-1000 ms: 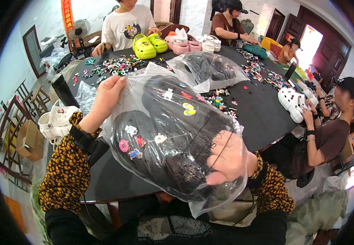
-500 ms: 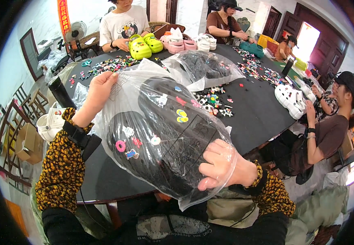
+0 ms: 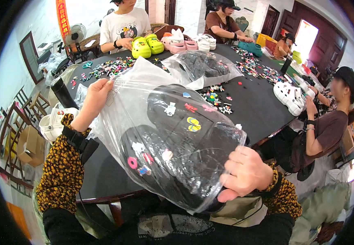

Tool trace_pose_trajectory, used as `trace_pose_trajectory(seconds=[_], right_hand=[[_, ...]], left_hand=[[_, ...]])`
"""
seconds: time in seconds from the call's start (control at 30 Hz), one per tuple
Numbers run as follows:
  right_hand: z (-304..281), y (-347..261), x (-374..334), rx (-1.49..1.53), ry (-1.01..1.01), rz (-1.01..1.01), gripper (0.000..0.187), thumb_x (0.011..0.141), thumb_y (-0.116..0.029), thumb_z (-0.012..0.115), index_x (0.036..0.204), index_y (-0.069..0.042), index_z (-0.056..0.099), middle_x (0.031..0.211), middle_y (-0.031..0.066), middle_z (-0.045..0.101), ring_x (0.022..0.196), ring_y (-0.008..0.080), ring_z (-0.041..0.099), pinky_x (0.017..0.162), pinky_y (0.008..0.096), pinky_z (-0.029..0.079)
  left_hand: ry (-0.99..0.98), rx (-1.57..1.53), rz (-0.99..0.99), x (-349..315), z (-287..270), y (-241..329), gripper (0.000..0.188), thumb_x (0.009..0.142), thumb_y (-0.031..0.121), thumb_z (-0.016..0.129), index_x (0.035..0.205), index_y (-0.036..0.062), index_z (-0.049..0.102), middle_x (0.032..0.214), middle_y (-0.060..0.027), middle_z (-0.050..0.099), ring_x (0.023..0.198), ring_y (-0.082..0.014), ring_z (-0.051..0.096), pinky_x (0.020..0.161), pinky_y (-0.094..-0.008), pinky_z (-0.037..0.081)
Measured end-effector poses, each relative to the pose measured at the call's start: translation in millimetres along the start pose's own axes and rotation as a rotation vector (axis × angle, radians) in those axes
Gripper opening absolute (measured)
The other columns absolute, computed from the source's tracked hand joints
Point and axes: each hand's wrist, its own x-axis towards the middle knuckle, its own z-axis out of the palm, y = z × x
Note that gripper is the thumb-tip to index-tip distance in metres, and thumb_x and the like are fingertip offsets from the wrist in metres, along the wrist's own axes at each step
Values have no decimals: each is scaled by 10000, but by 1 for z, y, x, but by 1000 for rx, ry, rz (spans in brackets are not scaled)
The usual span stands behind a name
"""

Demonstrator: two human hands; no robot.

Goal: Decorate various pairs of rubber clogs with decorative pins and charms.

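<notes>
A clear plastic bag (image 3: pixel 117 110) with a pair of black clogs (image 3: pixel 166 98) inside is held up over the near edge of the table. Shoe charms sit on the clogs, among them a yellow flip-flop charm (image 3: pixel 193 124) and a pink ring-shaped charm (image 3: pixel 132 162). My left hand (image 3: pixel 97 97) pinches the bag's upper left corner, fingers closed. At the lower right, my right hand (image 3: pixel 248 171) is closed on the bag's edge, beside the clogs' ends; its fingertips are partly hidden.
Another bag of black clogs (image 3: pixel 207 67) lies beyond, between charm piles (image 3: pixel 113 67). Lime clogs (image 3: pixel 148 45), pink clogs (image 3: pixel 175 44) and a white clog (image 3: pixel 289 98) stand around the dark table (image 3: pixel 258 110). A black cylinder (image 3: pixel 62 93) stands left. Several people work around it.
The bag and the clogs have shifted right and tilted. My right hand has moved right and up, from under the film to the bag's edge. My left hand keeps its pinch.
</notes>
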Motion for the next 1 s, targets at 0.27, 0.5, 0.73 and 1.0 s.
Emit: trace_pose_trajectory(seconds=[0.27, 0.5, 0.73, 1.0], right_hand=[[-33, 7, -13, -143, -130, 80, 494, 807, -513, 560, 551, -148, 349, 554, 3, 281, 509, 184, 345, 506, 320, 258], [-50, 6, -18, -73, 4, 96, 545, 906, -528, 440, 555, -114, 384, 527, -2, 231, 440, 179, 278, 454, 327, 203], [-48, 10, -26, -20, 119, 189, 529, 957, -488, 357, 583, -121, 432, 521, -5, 284, 437, 190, 315, 456, 332, 236], [-20, 42, -21, 74, 196, 232, 406, 924, -309, 433, 569, -114, 444, 534, 20, 355, 455, 230, 378, 471, 355, 286]], left_hand=[[138, 37, -73, 7, -47, -74, 287, 918, 200, 558, 759, -38, 565, 624, 6, 450, 624, -83, 384, 571, -261, 335], [89, 186, -98, 18, -39, -82, 300, 900, 239, 574, 793, -41, 596, 623, -80, 538, 603, -131, 458, 573, -309, 385], [14, 168, -142, 18, -11, -76, 315, 903, 259, 573, 786, -31, 614, 572, -62, 509, 553, -131, 437, 540, -323, 382], [-178, 401, -69, -21, 2, -69, 312, 880, 265, 578, 936, -41, 603, 804, -151, 632, 717, -254, 610, 677, -354, 471]])
